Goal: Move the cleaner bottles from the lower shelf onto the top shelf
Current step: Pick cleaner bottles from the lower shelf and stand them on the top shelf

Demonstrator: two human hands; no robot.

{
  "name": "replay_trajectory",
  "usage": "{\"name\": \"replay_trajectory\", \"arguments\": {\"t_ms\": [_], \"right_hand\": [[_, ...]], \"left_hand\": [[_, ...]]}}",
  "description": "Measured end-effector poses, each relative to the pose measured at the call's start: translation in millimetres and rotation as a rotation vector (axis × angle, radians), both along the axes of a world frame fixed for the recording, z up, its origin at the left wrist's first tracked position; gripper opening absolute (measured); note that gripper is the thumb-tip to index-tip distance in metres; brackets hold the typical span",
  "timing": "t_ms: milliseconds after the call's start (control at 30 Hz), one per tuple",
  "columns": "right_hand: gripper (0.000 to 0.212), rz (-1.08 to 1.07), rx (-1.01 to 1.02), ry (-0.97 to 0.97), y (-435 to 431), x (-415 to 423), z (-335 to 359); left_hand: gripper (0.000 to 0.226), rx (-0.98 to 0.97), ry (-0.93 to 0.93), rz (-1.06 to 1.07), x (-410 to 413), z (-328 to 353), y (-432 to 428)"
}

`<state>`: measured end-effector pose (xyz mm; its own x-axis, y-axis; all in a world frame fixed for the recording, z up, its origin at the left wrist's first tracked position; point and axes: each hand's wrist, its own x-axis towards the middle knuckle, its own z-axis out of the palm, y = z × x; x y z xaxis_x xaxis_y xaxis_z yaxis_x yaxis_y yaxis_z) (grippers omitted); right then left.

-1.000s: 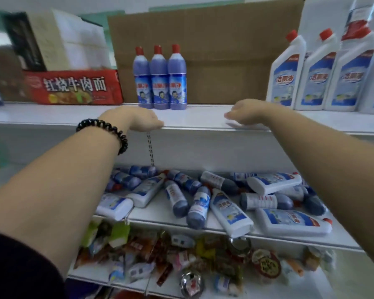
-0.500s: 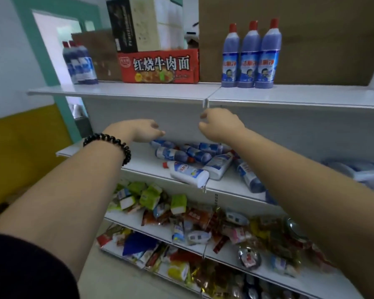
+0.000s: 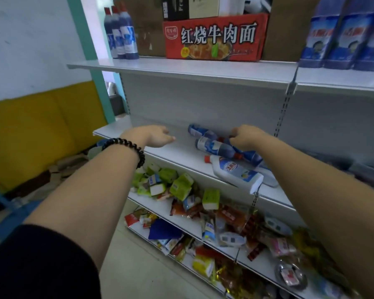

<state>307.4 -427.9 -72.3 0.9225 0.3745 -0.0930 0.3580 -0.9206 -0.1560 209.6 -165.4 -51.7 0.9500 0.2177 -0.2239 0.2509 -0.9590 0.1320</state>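
Reach-in stage by the looks of it, nothing lifted yet. Blue cleaner bottles (image 3: 214, 146) and a white cleaner bottle (image 3: 235, 172) are seen lying on their sides on the lower shelf (image 3: 177, 152), well below the red noodle box (image 3: 214, 37). Right hand (image 3: 244, 137) is held over the blue ones, fingers curled down; whether a neck is actually pinched can't be told. Left hand (image 3: 153, 138) is held below the box's left end, fingers loosely curled, nothing gripped. Next, probably: one bottle needs to be gripped, stood upright and set on the top shelf (image 3: 203, 70), beside the standing bottles (image 3: 121, 33) left of the box.
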Motion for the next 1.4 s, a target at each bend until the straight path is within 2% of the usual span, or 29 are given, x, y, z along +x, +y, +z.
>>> {"name": "replay_trajectory", "arguments": {"t_ms": [233,367,467,533,633,900,1100,1233,1333,1400], "right_hand": [[0.022,-0.035,-0.012,0.145,32.4,84.7,-21.1],[0.014,-0.019,-0.006,0.154,45.6,111.2,-30.0],[0.014,-0.036,-0.020,0.202,56.1,122.3,-47.2],[0.019,-0.027,-0.037,0.218,62.4,130.9,-62.1],[0.040,-0.053,-0.033,0.217,70.7,141.2,-79.8],[0.067,-0.252,-0.128,0.252,86.8,147.3,-101.9],[0.069,-0.364,-0.180,0.200,93.1,148.7,-110.7],[0.076,-0.336,-0.323,0.074,102.2,147.5,-111.9],[0.080,-0.333,-0.394,0.028,109.6,143.6,-109.2],[0.074,-0.316,-0.373,0.073,120.8,140.4,-107.5]], "left_hand": [[0.063,0.049,0.032,-0.091,116.9,-4.8,25.1],[0.068,0.009,0.023,-0.153,167.4,-14.1,33.9],[0.061,0.001,0.058,-0.198,198.4,-21.7,40.4],[0.061,-0.001,0.072,-0.232,217.9,-28.3,45.6],[0.056,-0.017,0.081,-0.322,247.7,-44.3,55.1],[0.016,-0.057,0.062,-0.569,314.1,-91.5,72.3],[0.023,-0.058,0.063,-0.670,342.5,-113.9,71.2],[0.032,0.008,0.015,-0.720,350.5,-127.5,70.7],[0.069,0.205,-0.007,-0.693,352.0,-127.5,74.6],[0.086,0.259,-0.007,-0.687,347.9,-124.2,79.2]]}}
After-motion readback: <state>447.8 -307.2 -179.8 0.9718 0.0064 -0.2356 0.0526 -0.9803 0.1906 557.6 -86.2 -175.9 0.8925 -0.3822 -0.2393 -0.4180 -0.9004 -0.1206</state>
